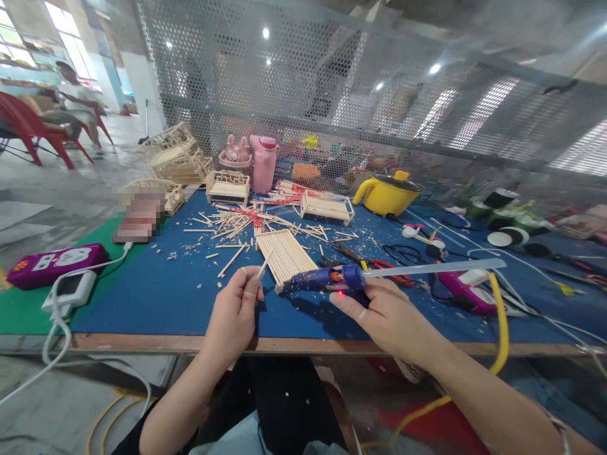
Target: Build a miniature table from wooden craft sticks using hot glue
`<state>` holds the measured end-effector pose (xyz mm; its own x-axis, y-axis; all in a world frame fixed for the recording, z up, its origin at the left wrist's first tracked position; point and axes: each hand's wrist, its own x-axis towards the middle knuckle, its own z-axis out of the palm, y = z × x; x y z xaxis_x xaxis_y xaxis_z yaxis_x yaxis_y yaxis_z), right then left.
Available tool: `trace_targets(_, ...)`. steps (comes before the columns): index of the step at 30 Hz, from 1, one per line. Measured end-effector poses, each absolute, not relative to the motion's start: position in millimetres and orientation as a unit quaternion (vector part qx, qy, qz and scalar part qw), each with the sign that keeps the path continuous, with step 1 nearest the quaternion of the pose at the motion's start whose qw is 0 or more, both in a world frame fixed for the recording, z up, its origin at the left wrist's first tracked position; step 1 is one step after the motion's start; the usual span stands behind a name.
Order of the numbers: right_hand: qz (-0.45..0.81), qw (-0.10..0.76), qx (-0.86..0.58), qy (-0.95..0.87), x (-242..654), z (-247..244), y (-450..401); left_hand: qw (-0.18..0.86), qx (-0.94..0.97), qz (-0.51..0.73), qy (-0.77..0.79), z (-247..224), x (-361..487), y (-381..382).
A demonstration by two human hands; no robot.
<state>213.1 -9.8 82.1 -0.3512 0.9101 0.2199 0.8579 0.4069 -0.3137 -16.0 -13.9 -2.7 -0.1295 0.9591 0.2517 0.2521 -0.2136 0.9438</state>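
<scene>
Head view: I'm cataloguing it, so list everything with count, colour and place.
Table: one, blue with green left end, foreground
Glue gun: one, blue, centre right
Stick panel: one, pale, at the gun's tip
Held stick: one, pale, centre
Loose sticks: many, pale and red, mid-table
Toy benches: two, pale, rear; more piled left, count unclear
Jug: one, pink, rear
Pot: one, yellow, rear right
Phone: one, colour unclear, left
Power strips: two, purple and white, left and right
Cables: several, white and yellow, both sides
Mesh screen: one, grey, behind table
Chairs: at least two, red, far left
Person: one, seated far left
Left hand: one, bare, holding stick
Right hand: one, bare, holding glue gun
</scene>
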Motion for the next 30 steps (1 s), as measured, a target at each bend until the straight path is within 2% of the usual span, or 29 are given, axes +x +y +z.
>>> trace_targets(21, 0.047, 0.171, -0.545, -0.819, 211, 82, -12, 0.327, 0.576, 0.523, 0.536, 2, -16, -15)
trace_targets(30, 0.038, 0.175, -0.604, -0.776, 237, 84, -9, 0.327, 0.575, 0.519, 0.54, 1, -16, -15)
